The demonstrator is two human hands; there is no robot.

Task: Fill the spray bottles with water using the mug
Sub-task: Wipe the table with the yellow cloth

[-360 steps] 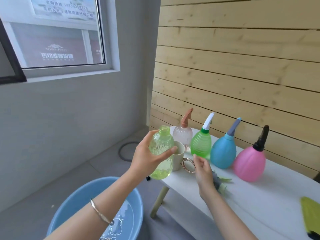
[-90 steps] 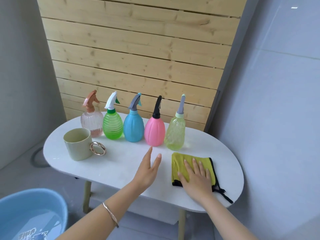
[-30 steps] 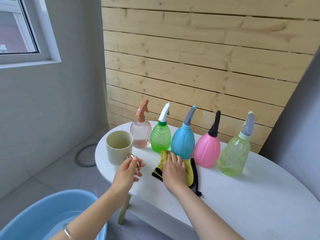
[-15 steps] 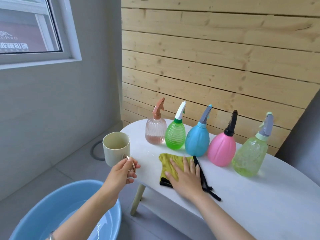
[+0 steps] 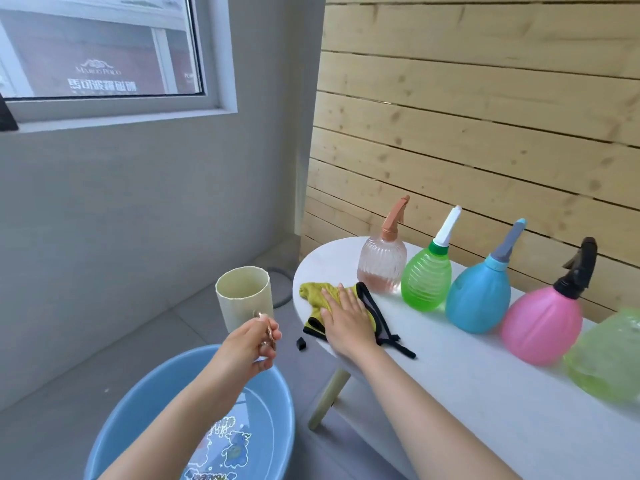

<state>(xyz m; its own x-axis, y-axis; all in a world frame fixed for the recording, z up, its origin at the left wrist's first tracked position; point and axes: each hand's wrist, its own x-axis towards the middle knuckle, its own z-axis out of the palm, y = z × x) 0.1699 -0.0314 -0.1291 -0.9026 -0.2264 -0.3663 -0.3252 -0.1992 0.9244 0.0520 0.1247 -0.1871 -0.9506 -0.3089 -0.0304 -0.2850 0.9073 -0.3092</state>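
Observation:
My left hand (image 5: pixel 247 346) grips the ring handle of the cream mug (image 5: pixel 244 297), holding it upright in the air left of the white table (image 5: pixel 450 382) and above the blue basin (image 5: pixel 145 420). My right hand (image 5: pixel 348 320) presses flat on the yellow cloth (image 5: pixel 313 294) at the table's left end. Along the back of the table stand several spray bottles with their tops on: a clear pink one (image 5: pixel 381 268), a green one (image 5: pixel 426 278), a blue one (image 5: pixel 478 299), a pink one (image 5: pixel 543 327) and a pale green one (image 5: pixel 609 358) cut off at the right edge.
The basin sits on the grey floor and holds water with a printed picture on its bottom. A wooden slat wall (image 5: pixel 485 116) runs behind the table. A window (image 5: pixel 100 46) is in the grey wall at the left. A table leg (image 5: pixel 329 396) stands beside the basin.
My left hand has carried the mug off the table and out to the left, over the basin. My right hand has slid the cloth toward the table's left end.

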